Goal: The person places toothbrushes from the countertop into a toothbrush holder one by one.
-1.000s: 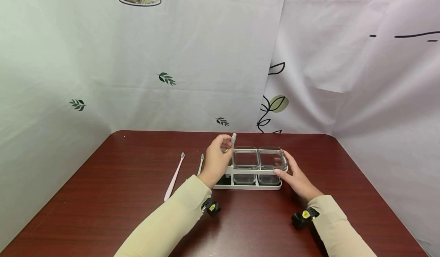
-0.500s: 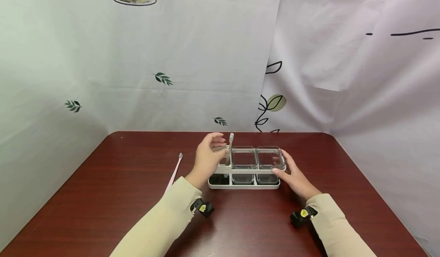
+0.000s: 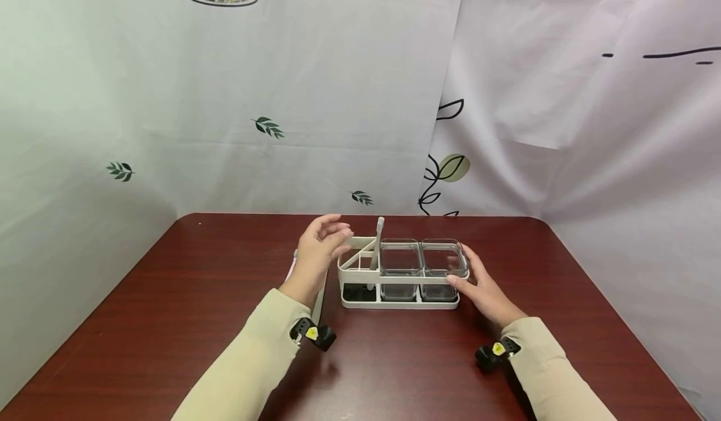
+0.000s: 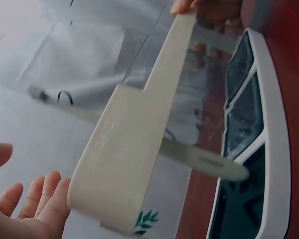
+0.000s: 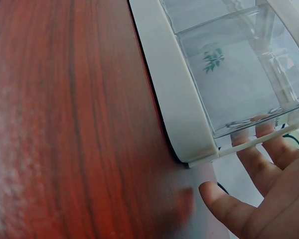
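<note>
A white holder [image 3: 360, 301] stands mid-table with two clear square cups [image 3: 401, 261] in its middle and right sections. A grey toothbrush [image 3: 379, 236] stands head-up in the left section; its handle [image 4: 204, 159] crosses behind the holder's rim [image 4: 139, 134]. My left hand [image 3: 332, 233] hovers just left of the holder, fingers relaxed and spread [image 4: 25, 204], holding nothing. My right hand [image 3: 467, 271] rests with straight fingers against the holder's right end; in the right wrist view its fingers [image 5: 259, 159] lie beside the end cup [image 5: 234, 74].
A pale toothbrush handle [image 3: 318, 299] lies on the dark red table [image 3: 169, 321] beside my left forearm. A pink one [image 3: 293, 259] is mostly hidden behind that hand. Curtains close off the back and both sides.
My left hand has let go of the grey toothbrush, which now stands in the holder, and has drawn back to the left. The right hand has stayed on the holder's end.
</note>
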Demonstrator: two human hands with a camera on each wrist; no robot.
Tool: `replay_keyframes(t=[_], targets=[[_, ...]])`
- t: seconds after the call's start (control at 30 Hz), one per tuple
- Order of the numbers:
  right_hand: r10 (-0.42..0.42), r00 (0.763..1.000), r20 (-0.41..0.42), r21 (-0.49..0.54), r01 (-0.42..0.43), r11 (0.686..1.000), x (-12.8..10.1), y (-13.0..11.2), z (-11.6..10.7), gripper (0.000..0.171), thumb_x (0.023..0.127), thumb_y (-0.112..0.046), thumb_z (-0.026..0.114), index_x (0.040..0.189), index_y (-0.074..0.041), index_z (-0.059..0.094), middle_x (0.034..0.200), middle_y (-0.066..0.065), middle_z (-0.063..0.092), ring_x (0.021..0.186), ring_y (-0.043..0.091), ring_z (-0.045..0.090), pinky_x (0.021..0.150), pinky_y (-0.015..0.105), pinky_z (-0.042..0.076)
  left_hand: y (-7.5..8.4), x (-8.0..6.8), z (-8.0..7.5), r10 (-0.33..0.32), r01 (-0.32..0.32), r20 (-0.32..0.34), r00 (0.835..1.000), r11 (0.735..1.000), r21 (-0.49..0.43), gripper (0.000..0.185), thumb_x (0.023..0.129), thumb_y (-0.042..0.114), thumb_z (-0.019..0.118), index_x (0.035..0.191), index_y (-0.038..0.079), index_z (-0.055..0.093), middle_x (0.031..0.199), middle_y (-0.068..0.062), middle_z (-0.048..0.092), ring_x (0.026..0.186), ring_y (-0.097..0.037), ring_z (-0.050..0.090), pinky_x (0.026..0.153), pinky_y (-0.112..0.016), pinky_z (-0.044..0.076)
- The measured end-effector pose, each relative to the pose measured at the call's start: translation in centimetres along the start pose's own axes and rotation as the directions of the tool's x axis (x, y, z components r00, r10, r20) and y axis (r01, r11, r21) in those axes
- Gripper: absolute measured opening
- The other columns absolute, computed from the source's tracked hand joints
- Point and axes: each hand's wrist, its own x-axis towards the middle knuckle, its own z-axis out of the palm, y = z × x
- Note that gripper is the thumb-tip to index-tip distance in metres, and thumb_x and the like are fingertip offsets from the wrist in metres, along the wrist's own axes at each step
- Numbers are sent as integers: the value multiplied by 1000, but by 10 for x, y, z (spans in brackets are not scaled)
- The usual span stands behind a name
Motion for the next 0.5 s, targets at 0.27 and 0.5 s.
replay_keyframes(t=[0.27, 0.5], targets=[[3, 1000, -2, -16, -3, 1000, 1, 1, -1, 78, 97, -24, 58, 155, -15, 6, 148, 23, 33, 137, 39, 32, 106, 47, 35, 1, 10, -25, -32, 28, -76, 997, 998, -52, 34, 94, 1, 56, 127, -2, 48, 100, -4, 60, 87, -12, 66, 75, -29, 57], [-16, 1000, -1, -1, 16, 1000, 1, 2, -1, 77, 97, -22, 57, 155, -13, 7, 147, 24, 34, 136, 39, 33, 89, 10, 37, -3, 16, -46, -70, 68, -141, 988, 998, -17, 35, 94, 2, 57, 128, 0, 48, 95, 1, 60, 87, -10, 66, 80, -34, 56]])
